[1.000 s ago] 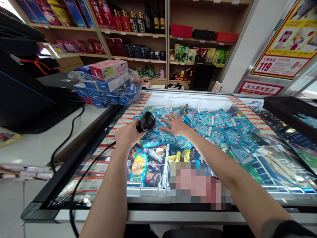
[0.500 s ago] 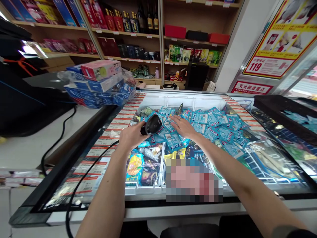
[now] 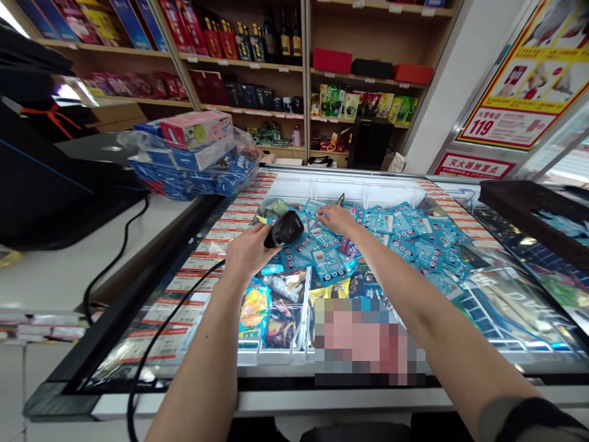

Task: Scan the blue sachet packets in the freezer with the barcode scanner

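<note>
A black handheld barcode scanner (image 3: 288,229) is gripped in my left hand (image 3: 246,253), its head pointing right over the packets. Its black cable (image 3: 181,307) runs down toward the front left. Flat blue snack packets (image 3: 329,263) with printed barcodes lie spread over the freezer's glass top. My right hand (image 3: 339,221) rests among the packets at the back, fingers apart and a little bent, their tips touching the packets. No packet is visibly lifted in it.
Below the glass of the chest freezer (image 3: 271,399) are wire baskets of wrapped ice creams (image 3: 254,310). Plastic-wrapped boxes (image 3: 193,156) stand at the back left. A dark tray (image 3: 529,215) with more blue packets sits at the right. Stocked shelves (image 3: 239,61) line the wall behind.
My right hand's fingers have drawn in from a wider spread, and the hand has shifted slightly back. My left hand still holds the scanner. The whole view has shifted slightly.
</note>
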Demonstrator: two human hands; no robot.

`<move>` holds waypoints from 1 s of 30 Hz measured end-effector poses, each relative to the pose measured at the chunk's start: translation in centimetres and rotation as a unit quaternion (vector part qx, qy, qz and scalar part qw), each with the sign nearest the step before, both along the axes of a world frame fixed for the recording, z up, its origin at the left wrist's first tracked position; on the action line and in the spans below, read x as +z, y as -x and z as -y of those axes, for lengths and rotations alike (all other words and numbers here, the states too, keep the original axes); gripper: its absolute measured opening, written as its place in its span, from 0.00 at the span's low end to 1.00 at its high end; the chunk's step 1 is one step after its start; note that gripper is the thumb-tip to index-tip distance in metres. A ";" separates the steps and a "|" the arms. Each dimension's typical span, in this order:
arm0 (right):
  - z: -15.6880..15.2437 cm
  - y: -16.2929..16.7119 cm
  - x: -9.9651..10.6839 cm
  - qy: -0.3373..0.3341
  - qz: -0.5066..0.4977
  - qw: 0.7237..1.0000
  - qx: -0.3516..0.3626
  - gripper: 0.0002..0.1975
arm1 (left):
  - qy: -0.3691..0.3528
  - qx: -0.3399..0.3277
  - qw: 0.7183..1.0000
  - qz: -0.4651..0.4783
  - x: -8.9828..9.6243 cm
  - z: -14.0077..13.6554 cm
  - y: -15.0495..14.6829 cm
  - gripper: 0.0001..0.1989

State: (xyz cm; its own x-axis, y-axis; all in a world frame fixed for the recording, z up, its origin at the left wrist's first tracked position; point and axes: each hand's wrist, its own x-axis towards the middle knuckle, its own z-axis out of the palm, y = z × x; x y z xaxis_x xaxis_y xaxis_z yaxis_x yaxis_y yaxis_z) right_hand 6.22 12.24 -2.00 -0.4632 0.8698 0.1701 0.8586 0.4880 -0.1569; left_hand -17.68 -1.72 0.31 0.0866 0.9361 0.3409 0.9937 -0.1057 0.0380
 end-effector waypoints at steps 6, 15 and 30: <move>0.1 -0.7 -0.2 -0.034 -0.052 0.992 -0.111 0.22 | -0.027 -0.027 0.999 -0.009 -0.3 -0.3 0.2 0.18; -1.8 -0.6 -0.7 0.011 -0.086 0.982 -0.170 0.26 | -0.020 -0.069 0.997 -0.033 -1.0 -0.7 -0.1 0.18; 0.3 -4.7 -1.1 -0.002 -0.379 0.908 -0.177 0.14 | -0.030 -0.080 0.996 -0.016 -0.8 -0.1 -1.5 0.20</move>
